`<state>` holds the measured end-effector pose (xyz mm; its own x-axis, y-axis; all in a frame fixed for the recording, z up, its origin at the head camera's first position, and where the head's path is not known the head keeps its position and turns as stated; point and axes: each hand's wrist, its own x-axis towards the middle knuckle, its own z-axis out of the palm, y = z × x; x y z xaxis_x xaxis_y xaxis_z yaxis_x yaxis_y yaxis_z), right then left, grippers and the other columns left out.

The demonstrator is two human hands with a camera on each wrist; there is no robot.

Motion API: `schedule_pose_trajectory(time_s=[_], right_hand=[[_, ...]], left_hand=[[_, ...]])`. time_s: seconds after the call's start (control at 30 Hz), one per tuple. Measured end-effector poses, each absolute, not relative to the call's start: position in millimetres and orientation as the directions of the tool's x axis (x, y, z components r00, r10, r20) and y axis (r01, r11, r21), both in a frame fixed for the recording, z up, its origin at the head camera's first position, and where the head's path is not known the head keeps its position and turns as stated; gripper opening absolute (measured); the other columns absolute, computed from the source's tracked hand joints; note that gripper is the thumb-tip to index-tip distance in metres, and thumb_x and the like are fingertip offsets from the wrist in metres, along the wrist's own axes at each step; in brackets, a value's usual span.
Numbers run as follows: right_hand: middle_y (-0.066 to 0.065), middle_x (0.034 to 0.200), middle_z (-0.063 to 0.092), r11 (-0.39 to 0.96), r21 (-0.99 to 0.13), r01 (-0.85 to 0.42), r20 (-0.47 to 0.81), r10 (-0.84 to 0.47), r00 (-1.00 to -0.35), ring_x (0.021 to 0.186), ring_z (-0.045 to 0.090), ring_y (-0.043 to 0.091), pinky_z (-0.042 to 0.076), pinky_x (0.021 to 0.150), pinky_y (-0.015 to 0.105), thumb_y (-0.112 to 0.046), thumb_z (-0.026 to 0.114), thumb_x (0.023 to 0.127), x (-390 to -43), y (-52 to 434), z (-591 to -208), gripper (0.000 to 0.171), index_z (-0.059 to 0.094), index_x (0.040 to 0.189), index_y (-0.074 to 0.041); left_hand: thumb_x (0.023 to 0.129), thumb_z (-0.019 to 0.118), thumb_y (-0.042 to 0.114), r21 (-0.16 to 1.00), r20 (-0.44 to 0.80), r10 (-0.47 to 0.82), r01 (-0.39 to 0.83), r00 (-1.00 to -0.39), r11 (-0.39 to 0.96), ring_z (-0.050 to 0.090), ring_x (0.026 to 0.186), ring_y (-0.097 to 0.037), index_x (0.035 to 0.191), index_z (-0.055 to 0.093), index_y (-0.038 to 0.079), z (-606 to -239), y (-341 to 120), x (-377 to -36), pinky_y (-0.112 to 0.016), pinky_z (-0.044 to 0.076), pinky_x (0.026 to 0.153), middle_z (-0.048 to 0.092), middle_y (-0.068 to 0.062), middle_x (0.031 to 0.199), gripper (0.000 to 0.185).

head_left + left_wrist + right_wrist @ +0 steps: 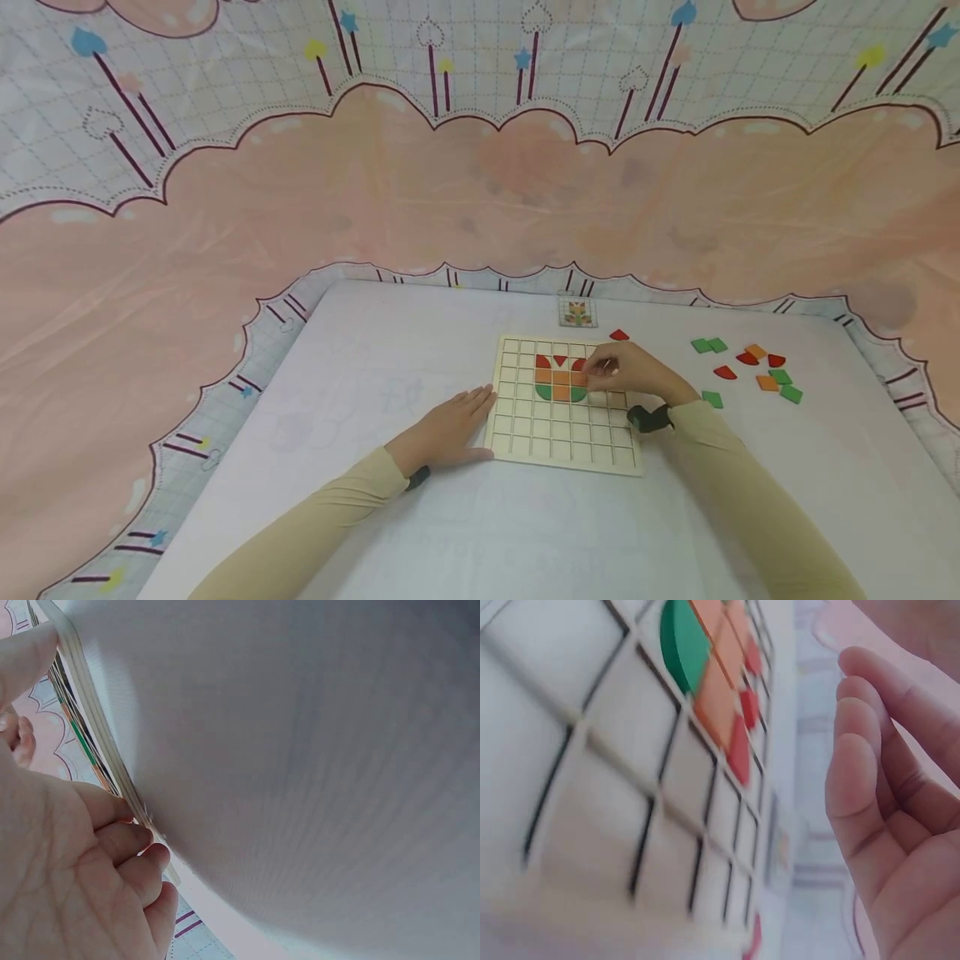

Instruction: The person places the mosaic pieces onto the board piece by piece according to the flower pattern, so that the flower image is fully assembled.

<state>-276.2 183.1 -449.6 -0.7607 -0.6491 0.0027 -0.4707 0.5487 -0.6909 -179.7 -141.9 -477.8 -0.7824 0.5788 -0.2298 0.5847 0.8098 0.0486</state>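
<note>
My left hand (450, 429) lay flat on the worktop (375, 367), fingers straight against the grid board's (564, 433) nine o'clock edge. My right hand (633, 371) hovered over the board's upper rows, fingers loosely curled beside the coloured tile pattern (558, 379); whether they pinched a tile I could not tell. A lone red tile (618, 335) sat at one o'clock of the board, the pattern card (577, 312) at twelve. Loose green, red and orange tiles (757, 367) were scattered at three o'clock, well apart from the board. Bare worktop stretched toward six and nine o'clock.
</note>
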Motion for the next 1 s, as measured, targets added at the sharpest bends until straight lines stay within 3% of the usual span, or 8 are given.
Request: schedule_pose_trajectory(time_s=[0.2, 0.6, 0.9, 1.0], right_hand=[[0.005, 0.089, 0.068, 0.626, -0.656, -0.421, 0.001, -0.558, -0.830, 0.075, 0.055, 0.008, 0.050, 0.070, 0.019, -0.014, 0.075, 0.078, -272.3, 221.8, -440.2, 0.023, 0.070, 0.098, -0.003], [0.013, 0.097, 0.067, 0.694, -0.617, -0.372, 0.032, -0.451, -0.892, 0.078, 0.052, -0.005, 0.050, 0.071, 0.012, -0.011, 0.071, 0.083, -252.6, 299.5, -431.3, 0.024, 0.068, 0.104, 0.000], [0.017, 0.105, 0.065, 0.751, -0.634, -0.186, -0.118, -0.331, -0.936, 0.081, 0.053, -0.009, 0.049, 0.071, 0.010, -0.023, 0.071, 0.084, -236.8, 337.7, -447.2, 0.039, 0.063, 0.113, 0.002], [0.020, 0.111, 0.064, 0.759, -0.637, -0.136, -0.146, -0.292, -0.945, 0.086, 0.056, -0.004, 0.049, 0.072, 0.010, -0.027, 0.071, 0.084, -235.3, 345.4, -455.5, 0.046, 0.061, 0.118, 0.001]], left_hand=[[0.090, 0.045, 0.061, 0.040, -0.239, 0.572, 0.580, -0.785, 0.813, 0.017, 0.146, -0.023, 0.150, 0.017, 0.004, -479.3, -141.8, -181.9, -0.036, 0.020, 0.120, 0.014, -0.012, 0.158, 0.088], [0.090, 0.045, 0.061, 0.047, -0.243, 0.574, 0.582, -0.782, 0.812, 0.016, 0.146, -0.024, 0.150, 0.016, 0.003, -478.9, -140.7, -183.1, -0.036, 0.020, 0.120, 0.014, -0.012, 0.158, 0.088], [0.089, 0.047, 0.061, 0.050, -0.237, 0.571, 0.577, -0.786, 0.815, 0.018, 0.146, -0.024, 0.150, 0.017, 0.003, -480.1, -139.7, -183.2, -0.037, 0.021, 0.120, 0.016, -0.012, 0.158, 0.089], [0.089, 0.047, 0.060, 0.049, -0.237, 0.571, 0.578, -0.786, 0.815, 0.018, 0.146, -0.024, 0.150, 0.018, 0.003, -480.5, -139.3, -183.2, -0.037, 0.021, 0.120, 0.016, -0.012, 0.158, 0.089]])
